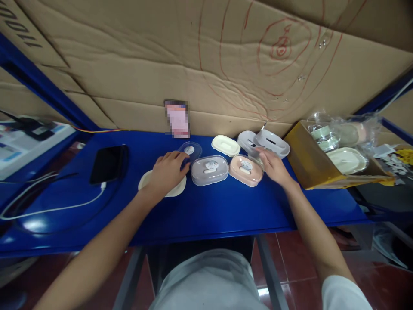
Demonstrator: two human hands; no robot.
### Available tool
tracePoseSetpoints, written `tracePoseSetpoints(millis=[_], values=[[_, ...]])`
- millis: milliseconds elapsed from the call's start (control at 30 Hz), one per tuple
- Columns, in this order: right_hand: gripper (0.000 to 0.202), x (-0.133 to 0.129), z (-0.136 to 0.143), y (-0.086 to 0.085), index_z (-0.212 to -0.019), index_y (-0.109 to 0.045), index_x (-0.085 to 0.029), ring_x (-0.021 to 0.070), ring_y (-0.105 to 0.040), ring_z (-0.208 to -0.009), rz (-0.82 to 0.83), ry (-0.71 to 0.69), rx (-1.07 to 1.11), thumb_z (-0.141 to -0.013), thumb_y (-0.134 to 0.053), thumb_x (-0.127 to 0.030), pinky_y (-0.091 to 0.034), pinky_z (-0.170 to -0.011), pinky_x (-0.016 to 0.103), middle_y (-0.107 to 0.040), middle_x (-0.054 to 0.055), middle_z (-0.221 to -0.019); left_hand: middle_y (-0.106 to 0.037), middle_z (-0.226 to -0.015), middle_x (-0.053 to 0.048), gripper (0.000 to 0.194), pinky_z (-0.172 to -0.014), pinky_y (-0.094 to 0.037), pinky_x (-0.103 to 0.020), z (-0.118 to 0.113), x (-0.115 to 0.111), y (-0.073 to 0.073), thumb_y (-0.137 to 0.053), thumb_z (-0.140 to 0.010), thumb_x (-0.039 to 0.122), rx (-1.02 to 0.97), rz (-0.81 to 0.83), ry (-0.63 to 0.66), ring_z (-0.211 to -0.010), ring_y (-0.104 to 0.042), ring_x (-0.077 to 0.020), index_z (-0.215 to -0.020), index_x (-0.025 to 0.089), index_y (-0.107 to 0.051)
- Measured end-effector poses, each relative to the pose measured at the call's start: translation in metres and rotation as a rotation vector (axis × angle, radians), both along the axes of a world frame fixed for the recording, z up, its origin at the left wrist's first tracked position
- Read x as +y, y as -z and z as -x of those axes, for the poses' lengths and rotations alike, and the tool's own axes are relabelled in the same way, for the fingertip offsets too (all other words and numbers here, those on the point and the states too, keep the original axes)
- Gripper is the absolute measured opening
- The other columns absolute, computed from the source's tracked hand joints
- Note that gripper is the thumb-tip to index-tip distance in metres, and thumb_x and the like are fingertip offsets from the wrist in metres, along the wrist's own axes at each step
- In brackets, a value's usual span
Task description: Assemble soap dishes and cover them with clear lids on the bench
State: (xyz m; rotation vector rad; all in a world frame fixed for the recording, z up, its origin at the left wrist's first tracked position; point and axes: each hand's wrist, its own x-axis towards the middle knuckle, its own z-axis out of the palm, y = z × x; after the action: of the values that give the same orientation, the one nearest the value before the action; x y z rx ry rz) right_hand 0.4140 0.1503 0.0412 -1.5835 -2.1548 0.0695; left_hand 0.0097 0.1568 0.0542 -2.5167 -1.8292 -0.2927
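A blue tabletop is being shown against a wall of flattened cardboard marked with red lines. The left hand is being rested, palm down with fingers loosely curled, on a cream tray; its fingertips are being held just beside a clear lid, and whether the lid is being gripped cannot be told. The right hand is being laid with fingers spread and released at the right edge of a pink soap box, below a grey tray. A grey soap box is being kept between the two hands, touching the pink one. A second cream tray is lying behind them. A phone on a white cable is lying well to the left; a carton of bagged boxes is standing to the right. Because the pieces are being crowded together, a neighbour is judged likely to be nudged or a loose lid knocked off if either hand is moved carelessly.
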Motion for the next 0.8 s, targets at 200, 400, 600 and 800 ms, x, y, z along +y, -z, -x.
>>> tracePoseSetpoints(millis=[200,400,600,800], values=[[0.057,0.028,-0.012,0.002,-0.15,-0.066,-0.019,0.0397,-0.068,-0.133,0.04,0.084,-0.115,-0.107,-0.052,-0.053,-0.056,-0.11,0.058,-0.064,0.016,-0.157,-0.048,-0.164,-0.023,0.062,-0.11,-0.053,-0.057,0.001,0.004,0.008,-0.065,-0.103,0.041,0.004,0.088,-0.098,-0.146,-0.055,-0.0449,-0.161,0.02,-0.052],[0.057,0.016,-0.013,-0.007,-0.13,-0.078,-0.019,0.0294,-0.075,-0.091,-0.113,0.174,-0.001,-0.103,-0.059,-0.065,-0.062,-0.088,0.048,-0.075,0.017,-0.133,-0.049,-0.166,-0.021,0.063,-0.113,-0.052,-0.059,0.001,0.007,0.013,-0.066,-0.103,0.046,-0.081,0.121,-0.15,-0.142,-0.06,-0.0455,-0.159,0.022,-0.054],[0.041,-0.05,-0.004,-0.028,-0.126,-0.076,-0.023,0.0277,-0.075,-0.099,-0.237,0.105,0.29,-0.103,-0.068,-0.056,-0.062,-0.087,0.043,-0.078,0.01,-0.12,-0.059,-0.16,-0.017,0.052,-0.121,-0.048,-0.054,0.015,0.0,0.012,-0.067,-0.1,0.046,-0.34,0.008,-0.128,-0.148,-0.057,-0.0384,-0.146,0.021,-0.065],[0.05,-0.151,0.024,-0.007,-0.151,-0.063,-0.029,0.032,-0.07,-0.129,-0.256,-0.041,0.064,-0.102,-0.075,-0.03,-0.057,-0.105,0.047,-0.071,0.012,-0.143,-0.065,-0.152,-0.015,0.052,-0.119,-0.051,-0.053,0.029,-0.018,0.009,-0.053,-0.105,0.056,-0.433,-0.054,-0.067,-0.143,-0.062,-0.0369,-0.141,0.02,-0.066]])
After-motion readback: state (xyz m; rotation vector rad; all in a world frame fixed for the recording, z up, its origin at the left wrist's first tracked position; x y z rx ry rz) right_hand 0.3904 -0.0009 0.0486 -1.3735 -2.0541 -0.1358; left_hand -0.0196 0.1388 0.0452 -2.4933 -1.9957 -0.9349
